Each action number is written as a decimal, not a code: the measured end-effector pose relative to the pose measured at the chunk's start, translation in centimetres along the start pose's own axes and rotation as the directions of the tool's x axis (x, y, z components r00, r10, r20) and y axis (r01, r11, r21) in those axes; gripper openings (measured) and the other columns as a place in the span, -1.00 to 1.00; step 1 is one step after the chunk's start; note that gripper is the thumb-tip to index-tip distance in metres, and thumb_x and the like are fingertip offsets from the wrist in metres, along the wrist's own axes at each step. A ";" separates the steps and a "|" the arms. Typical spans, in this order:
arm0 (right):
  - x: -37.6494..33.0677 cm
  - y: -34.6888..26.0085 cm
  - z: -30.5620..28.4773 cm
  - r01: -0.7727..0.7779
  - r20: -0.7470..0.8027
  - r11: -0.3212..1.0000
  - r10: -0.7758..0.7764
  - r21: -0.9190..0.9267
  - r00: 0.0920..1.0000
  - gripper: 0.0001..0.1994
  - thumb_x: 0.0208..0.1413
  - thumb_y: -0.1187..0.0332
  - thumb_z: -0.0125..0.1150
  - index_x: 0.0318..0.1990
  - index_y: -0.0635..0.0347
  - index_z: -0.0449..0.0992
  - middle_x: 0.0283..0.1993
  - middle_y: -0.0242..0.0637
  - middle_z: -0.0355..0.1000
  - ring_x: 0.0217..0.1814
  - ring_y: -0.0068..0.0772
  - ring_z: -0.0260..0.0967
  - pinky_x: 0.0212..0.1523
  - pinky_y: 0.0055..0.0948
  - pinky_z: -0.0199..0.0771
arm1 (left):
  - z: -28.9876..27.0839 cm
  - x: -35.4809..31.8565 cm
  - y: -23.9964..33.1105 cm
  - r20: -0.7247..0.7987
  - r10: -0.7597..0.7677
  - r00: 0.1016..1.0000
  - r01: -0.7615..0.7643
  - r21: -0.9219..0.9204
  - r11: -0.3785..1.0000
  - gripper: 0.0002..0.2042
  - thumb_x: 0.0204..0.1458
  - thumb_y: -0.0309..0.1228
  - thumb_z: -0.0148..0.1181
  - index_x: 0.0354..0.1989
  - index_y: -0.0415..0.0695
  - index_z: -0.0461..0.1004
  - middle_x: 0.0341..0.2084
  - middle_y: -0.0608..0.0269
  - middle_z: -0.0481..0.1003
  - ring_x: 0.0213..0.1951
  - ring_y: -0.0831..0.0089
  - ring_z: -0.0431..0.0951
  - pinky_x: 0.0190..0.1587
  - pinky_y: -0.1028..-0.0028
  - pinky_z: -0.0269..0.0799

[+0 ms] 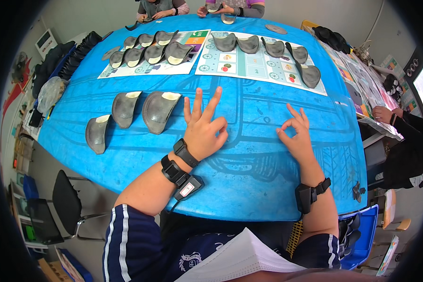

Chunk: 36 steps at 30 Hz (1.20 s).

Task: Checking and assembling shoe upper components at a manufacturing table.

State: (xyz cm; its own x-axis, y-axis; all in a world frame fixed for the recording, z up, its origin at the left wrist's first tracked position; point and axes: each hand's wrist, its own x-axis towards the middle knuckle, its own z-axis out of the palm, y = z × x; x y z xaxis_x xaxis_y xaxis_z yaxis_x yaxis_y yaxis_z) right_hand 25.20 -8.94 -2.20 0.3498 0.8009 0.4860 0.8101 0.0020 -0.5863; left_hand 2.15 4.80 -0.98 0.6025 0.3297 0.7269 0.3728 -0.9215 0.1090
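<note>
Both of my hands are raised over the blue table cover point(249, 202), each with thumb and index finger brought together in a ring and the other fingers stretched up. My left hand point(203, 129) holds nothing; just left of it lies a curved dark grey shell-shaped piece point(159, 113) with a cream end. Two similar pieces, one in the middle point(125, 110) and one further left and nearer point(97, 135), lie beside it. My right hand point(297, 136) is also empty, with bare blue cover around it. Each wrist wears a black strapped device.
Two printed sheets, left point(150, 70) and right point(263, 68), carry several more grey pieces. Two people sit at the far edge, one holding a grey piece point(215, 8). Another person's hand point(383, 114) is at the right-hand table. A blue crate point(365, 244) stands low right; a black chair point(66, 202) stands left.
</note>
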 end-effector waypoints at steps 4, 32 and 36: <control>0.0 -0.1 0.0 -0.023 0.003 1.000 0.023 0.001 1.000 -0.84 -0.23 0.43 0.28 -0.53 0.06 0.37 0.23 -0.23 0.14 0.37 0.11 -0.34 0.26 0.00 -0.29 | 0.1 0.0 0.0 0.002 0.002 1.000 -0.002 -0.002 1.000 -0.88 -0.38 -0.46 0.16 -0.75 -0.02 0.33 0.24 0.13 0.03 0.30 -0.09 -0.33 0.20 -0.06 -0.53; -0.4 1.6 -0.3 -0.081 -0.055 0.990 0.075 -0.114 0.996 -0.86 -0.23 0.35 0.28 -0.51 0.04 0.41 0.28 -0.14 0.04 0.37 0.14 -0.36 0.27 -0.01 -0.37 | 0.7 0.1 -0.2 0.187 0.022 0.982 -0.010 -0.066 0.998 -0.87 -0.21 -0.32 0.21 -0.65 -0.02 0.40 0.18 0.19 0.14 0.28 -0.01 -0.15 0.19 -0.10 -0.40; 1.2 3.7 0.9 -0.167 -0.225 0.984 0.148 -0.068 0.963 -0.40 -0.27 0.16 0.36 0.01 0.06 0.32 0.25 0.11 0.00 0.33 0.15 -0.22 0.25 -0.07 -0.21 | 1.8 -0.6 -0.9 0.390 0.041 0.920 0.049 -0.219 0.975 -0.82 -0.06 -0.20 0.12 -0.31 0.04 0.49 0.13 0.18 0.19 0.25 0.07 -0.04 0.21 -0.04 -0.33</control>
State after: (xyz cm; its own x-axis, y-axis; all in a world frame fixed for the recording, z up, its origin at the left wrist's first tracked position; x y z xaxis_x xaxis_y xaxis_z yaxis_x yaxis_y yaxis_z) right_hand 28.16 -7.44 -4.41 0.5624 0.6369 0.5273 0.7705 -0.1723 -0.6137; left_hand 2.73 5.76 -2.78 0.8448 0.3453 0.4086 0.2385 -0.9268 0.2901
